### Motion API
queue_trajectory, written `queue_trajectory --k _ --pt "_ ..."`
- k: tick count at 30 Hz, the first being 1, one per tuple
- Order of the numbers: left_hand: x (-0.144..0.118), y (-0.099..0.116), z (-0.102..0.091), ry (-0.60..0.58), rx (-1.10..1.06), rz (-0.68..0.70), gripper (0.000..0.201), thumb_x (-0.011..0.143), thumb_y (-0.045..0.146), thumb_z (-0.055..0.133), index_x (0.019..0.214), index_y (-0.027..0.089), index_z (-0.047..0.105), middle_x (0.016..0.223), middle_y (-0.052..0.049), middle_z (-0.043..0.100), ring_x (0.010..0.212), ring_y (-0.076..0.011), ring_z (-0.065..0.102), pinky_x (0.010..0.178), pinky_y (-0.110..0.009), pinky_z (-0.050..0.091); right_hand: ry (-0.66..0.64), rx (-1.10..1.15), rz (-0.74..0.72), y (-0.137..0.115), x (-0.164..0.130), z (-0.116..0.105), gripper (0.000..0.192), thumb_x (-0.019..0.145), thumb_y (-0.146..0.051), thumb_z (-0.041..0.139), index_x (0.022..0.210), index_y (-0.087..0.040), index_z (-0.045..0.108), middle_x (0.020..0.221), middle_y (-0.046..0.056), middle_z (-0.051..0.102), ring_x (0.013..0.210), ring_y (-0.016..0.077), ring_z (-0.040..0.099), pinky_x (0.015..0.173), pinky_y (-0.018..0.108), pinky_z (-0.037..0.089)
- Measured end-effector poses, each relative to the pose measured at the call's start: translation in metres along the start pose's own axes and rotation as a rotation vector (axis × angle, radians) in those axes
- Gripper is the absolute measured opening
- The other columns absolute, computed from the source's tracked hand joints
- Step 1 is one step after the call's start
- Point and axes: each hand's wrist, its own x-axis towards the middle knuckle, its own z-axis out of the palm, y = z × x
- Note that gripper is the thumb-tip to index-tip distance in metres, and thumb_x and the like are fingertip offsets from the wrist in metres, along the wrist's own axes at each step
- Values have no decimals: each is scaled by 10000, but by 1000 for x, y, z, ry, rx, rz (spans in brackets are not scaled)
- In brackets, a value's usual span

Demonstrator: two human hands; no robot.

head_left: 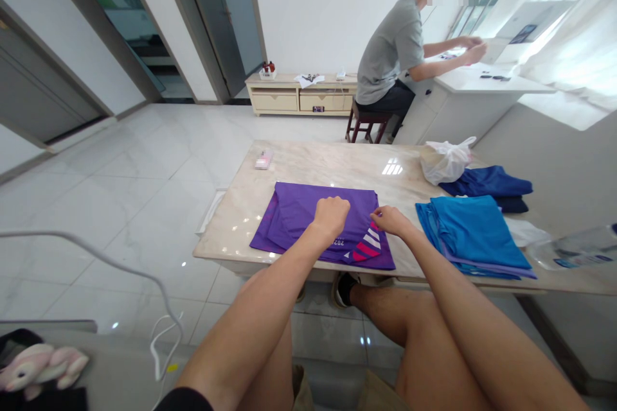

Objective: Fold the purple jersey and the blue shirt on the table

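Observation:
A folded purple shirt point(299, 212) lies on the marble-topped table in front of me, with pink and white stripes and white print near its lower right corner. Over its middle is my left hand point(332, 215), closed in a fist with the back of the hand toward me; its fingertips are hidden, so I cannot see what they hold, if anything. At the shirt's right edge, just above the stripes, my right hand point(391, 219) pinches the fabric between thumb and fingers.
To the right lie a folded blue shirt stack point(475, 231), dark blue clothing point(496, 181), a white plastic bag point(446, 160) and a clear bottle point(578, 249). A small pink packet point(263, 159) sits at the table's point(328, 157) far left. Another person point(388, 45) sits beyond, at a white counter.

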Motion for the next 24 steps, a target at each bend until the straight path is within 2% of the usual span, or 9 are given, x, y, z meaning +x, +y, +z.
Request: queue_trajectory --k 13,18,21,24 --pt "2 -5 6 -8 -22 -40 390 1017 17 513 1241 142 807 1208 -206 816 1243 -307 785 1038 -371 605 28 -1 4 8 9 6 368 1070 -321 575 1195 -140 869 979 148 851 972 280 808 879 300 541" --pt "4 -12 23 -98 -78 -94 348 999 69 571 1220 158 824 1262 -204 810 1281 -316 767 1084 -406 595 159 28 101 12 10 4 347 1028 -319 585 1090 -156 885 1015 171 849 1056 293 802 907 300 548" --pt "7 -6 36 -160 -99 -101 299 989 109 623 1193 173 833 1268 -196 812 1286 -311 766 1095 -401 590 236 117 184 23 8 3 345 1007 -335 607 1127 -153 875 982 172 848 1037 281 804 900 291 552" --pt "14 13 47 -201 -97 -71 272 984 130 645 1167 187 838 1252 -183 821 1273 -302 774 1079 -378 594 285 193 247 41 3 6 338 981 -343 642 1121 -139 872 921 174 843 995 276 809 878 281 558"
